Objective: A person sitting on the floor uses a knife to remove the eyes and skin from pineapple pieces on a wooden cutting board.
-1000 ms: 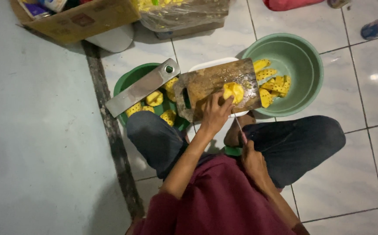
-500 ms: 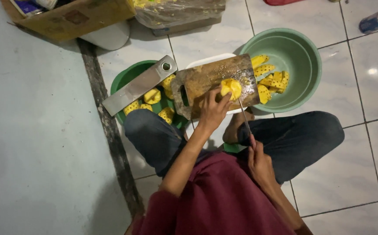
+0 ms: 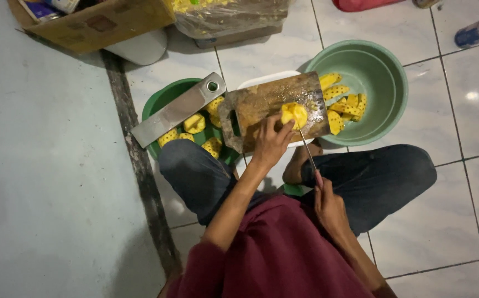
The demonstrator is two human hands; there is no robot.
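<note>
- Head view, centre: left hand [image 3: 271, 144] curled over a yellow fruit piece [image 3: 294, 114], fingertips pinching it down on a wooden cutting board [image 3: 261, 105].
- Right hand [image 3: 329, 205] closed around a knife [image 3: 309, 154], thin blade angled toward 11 o'clock, tip touching the fruit.
- Board propped over a white tray [image 3: 267, 80]; only the tray's rim visible.
- At 1 o'clock from the board: pale green basin [image 3: 380, 66] holding peeled yellow spears [image 3: 345, 105], partly covered by the board's edge.
- At 9 o'clock: darker green basin [image 3: 165, 99] with yellow chunks [image 3: 194, 123], crossed by a flat grey metal bar [image 3: 177, 110] and partly hidden under the knee.
- Top edge, 11 o'clock: brown cardboard box [image 3: 104, 23], cut off; contents hard to make out.
- At 12 o'clock: clear plastic bag [image 3: 228, 16] of yellow scraps, cropped.
- Top right, 2 o'clock: blue-and-silver can [image 3: 478, 31] lying on its side; label unreadable.
- Red object [image 3: 363, 4] at the top edge, mostly out of frame.
</note>
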